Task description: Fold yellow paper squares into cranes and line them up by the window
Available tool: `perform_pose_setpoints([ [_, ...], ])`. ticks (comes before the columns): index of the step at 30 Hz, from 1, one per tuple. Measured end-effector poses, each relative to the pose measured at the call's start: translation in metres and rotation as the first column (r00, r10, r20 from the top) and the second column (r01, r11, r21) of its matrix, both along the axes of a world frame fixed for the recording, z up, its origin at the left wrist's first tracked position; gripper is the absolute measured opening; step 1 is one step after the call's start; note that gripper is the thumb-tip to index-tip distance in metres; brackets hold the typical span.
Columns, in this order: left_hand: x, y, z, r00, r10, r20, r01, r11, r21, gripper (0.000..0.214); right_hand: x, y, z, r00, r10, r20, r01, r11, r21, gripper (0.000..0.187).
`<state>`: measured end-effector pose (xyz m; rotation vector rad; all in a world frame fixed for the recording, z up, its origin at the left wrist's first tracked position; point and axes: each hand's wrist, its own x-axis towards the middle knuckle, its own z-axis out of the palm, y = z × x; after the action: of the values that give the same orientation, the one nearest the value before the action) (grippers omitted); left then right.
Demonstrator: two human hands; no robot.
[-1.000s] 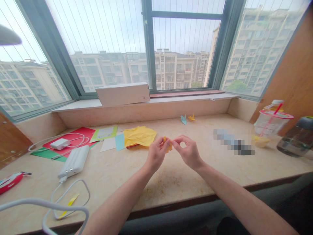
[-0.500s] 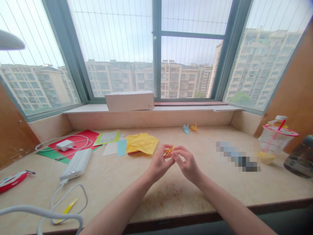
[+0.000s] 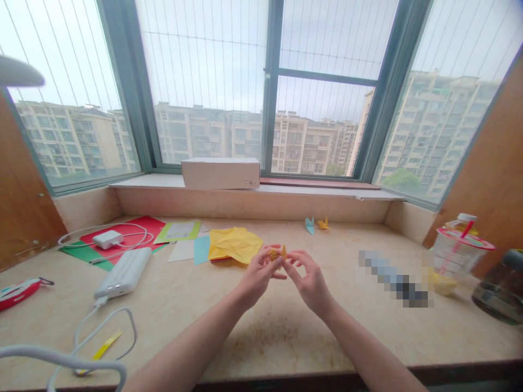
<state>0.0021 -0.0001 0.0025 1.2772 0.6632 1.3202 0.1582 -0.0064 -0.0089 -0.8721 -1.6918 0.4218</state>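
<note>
My left hand [image 3: 258, 275] and my right hand [image 3: 308, 279] meet above the middle of the marble counter [image 3: 286, 332]. Between their fingertips sits a small folded orange paper piece [image 3: 278, 253]. The left fingers pinch it from the left side. The right thumb and forefinger are closed on its right edge. Just behind the hands lies a crumpled yellow sheet [image 3: 235, 243].
Two small paper cranes, blue [image 3: 309, 225] and orange [image 3: 324, 224], stand near the back wall. Coloured paper sheets [image 3: 139, 231], a charger [image 3: 107, 239], a white power bank [image 3: 122, 272] and cables lie at left. A white box [image 3: 220, 173] rests on the sill. A cup with straw [image 3: 457, 247] stands at right.
The view has tilted up a little. My hands stay together on the orange paper piece, their fingers shifting slightly on it.
</note>
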Motion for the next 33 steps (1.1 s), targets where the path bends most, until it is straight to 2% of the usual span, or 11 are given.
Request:
perform_pose_setpoints([
  [4,0.002,0.001,-0.002,0.998,-0.049,0.031,0.050,0.999,-0.018,0.042,-0.001,-0.001,-0.001,0.999,0.019,-0.040,-0.022,0.997,-0.072,0.023],
  [6,0.003,0.001,-0.002,0.998,-0.026,0.060,0.029,0.998,-0.050,0.050,-0.001,-0.001,-0.001,0.999,-0.013,-0.051,0.009,0.996,-0.085,0.023],
  [8,0.003,0.000,-0.002,0.997,0.024,0.067,-0.017,0.995,-0.097,0.051,0.000,-0.001,-0.002,0.996,-0.075,-0.049,0.073,0.996,-0.060,0.022],
  [10,0.002,0.001,-0.003,0.999,0.016,0.034,-0.011,0.990,-0.141,0.043,0.001,0.000,-0.002,0.993,-0.112,-0.031,0.111,0.994,-0.018,0.019],
  [14,0.000,0.002,-0.003,0.998,-0.060,-0.016,0.057,0.989,-0.140,0.039,0.002,-0.001,-0.001,0.997,-0.061,0.038,0.061,0.998,0.010,0.014],
  [22,-0.001,0.007,-0.003,1.000,0.010,-0.002,-0.010,0.991,-0.132,0.053,0.003,0.003,-0.004,0.999,-0.025,0.024,0.023,0.997,0.074,0.009],
  [27,0.000,0.008,-0.003,0.999,0.052,-0.016,-0.054,0.988,-0.142,0.049,0.006,0.005,-0.004,0.999,-0.030,-0.030,0.029,0.999,-0.021,0.012],
  [30,-0.001,0.009,-0.004,0.999,0.033,0.006,-0.032,0.991,-0.130,0.050,0.007,0.005,-0.003,0.988,0.042,-0.149,-0.063,0.988,-0.139,0.018],
  [33,-0.002,0.011,-0.003,1.000,0.010,0.013,-0.009,0.996,-0.085,0.042,0.010,0.005,0.000,0.956,0.097,-0.276,-0.170,0.953,-0.253,0.023],
])
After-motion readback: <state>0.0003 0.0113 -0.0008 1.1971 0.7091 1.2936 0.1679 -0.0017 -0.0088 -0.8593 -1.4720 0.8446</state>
